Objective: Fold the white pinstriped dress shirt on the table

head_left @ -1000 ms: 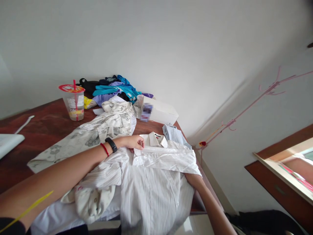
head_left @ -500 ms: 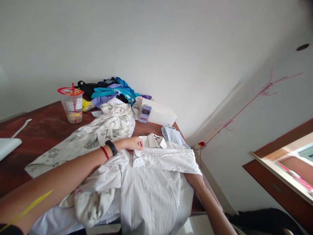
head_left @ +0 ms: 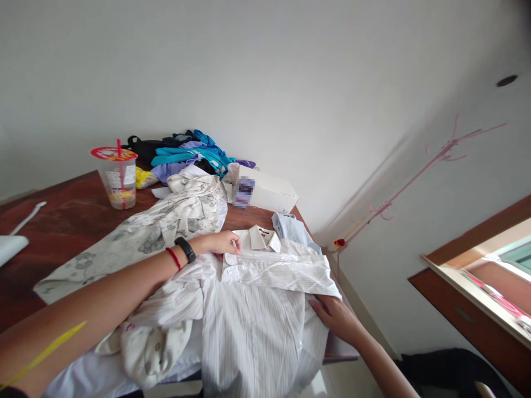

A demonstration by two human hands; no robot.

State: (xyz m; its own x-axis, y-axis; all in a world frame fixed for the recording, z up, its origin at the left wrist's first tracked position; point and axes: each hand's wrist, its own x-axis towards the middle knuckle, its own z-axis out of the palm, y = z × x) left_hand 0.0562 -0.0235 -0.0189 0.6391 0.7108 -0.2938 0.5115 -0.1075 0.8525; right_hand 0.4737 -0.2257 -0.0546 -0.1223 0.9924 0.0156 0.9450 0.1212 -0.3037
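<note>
A white striped button-up shirt (head_left: 253, 326) lies over the near edge of the table, its collar pointing away from me. One sleeve (head_left: 282, 271) is folded flat across the chest. My left hand (head_left: 226, 243) pinches the cloth by the cuff, left of the collar. At the right side of the shirt, my right hand (head_left: 334, 315) lies partly under the folded sleeve; its thumb stands apart while the fingertips are covered. A white garment with grey prints (head_left: 136, 249) is heaped to the left, and pale folded cloth (head_left: 292, 226) sits behind the collar.
A plastic cup with a red straw (head_left: 120, 182) stands on the dark wooden table (head_left: 53, 204). Blue and purple clothes (head_left: 194, 157) are piled against the wall beside a white box (head_left: 274, 190). A pink coat stand (head_left: 398, 190) leans across the right.
My right hand has drawn slightly outward from under the sleeve, so its thumb and more of its back show. The left hand keeps its hold, and the view has shifted slightly.
</note>
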